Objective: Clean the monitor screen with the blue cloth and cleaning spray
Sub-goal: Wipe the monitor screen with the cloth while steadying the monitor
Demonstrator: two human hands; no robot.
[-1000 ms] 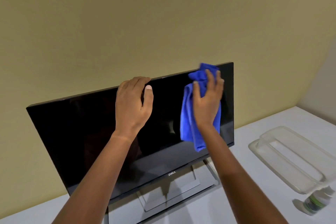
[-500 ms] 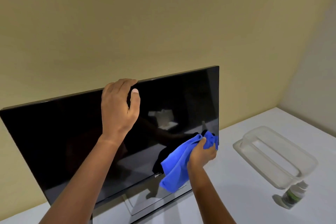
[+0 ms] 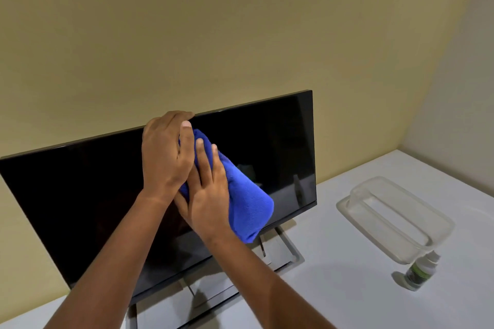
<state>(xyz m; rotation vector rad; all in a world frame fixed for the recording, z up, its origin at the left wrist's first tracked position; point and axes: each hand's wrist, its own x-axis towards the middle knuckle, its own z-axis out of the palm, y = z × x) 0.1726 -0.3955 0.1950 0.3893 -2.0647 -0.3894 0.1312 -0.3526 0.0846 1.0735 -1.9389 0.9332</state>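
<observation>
A black monitor (image 3: 80, 195) stands tilted on its grey stand on the white table. My left hand (image 3: 163, 152) grips the monitor's top edge near its middle, fingers curled over the rim. My right hand (image 3: 208, 195) presses the blue cloth (image 3: 246, 203) flat against the screen just right of my left hand, partly tucked under it. The cloth hangs down and to the right from under my palm. The small cleaning spray bottle (image 3: 419, 272) with a green label stands on the table at the right, half hidden behind a clear container.
A clear plastic container (image 3: 395, 216) lies on the white table (image 3: 347, 288) right of the monitor. The grey monitor stand (image 3: 283, 251) shows below the screen. A beige wall rises close behind.
My right hand has carried the cloth from the screen's lower right corner up and left to beside my left hand. My left hand kept its grip on the top edge.
</observation>
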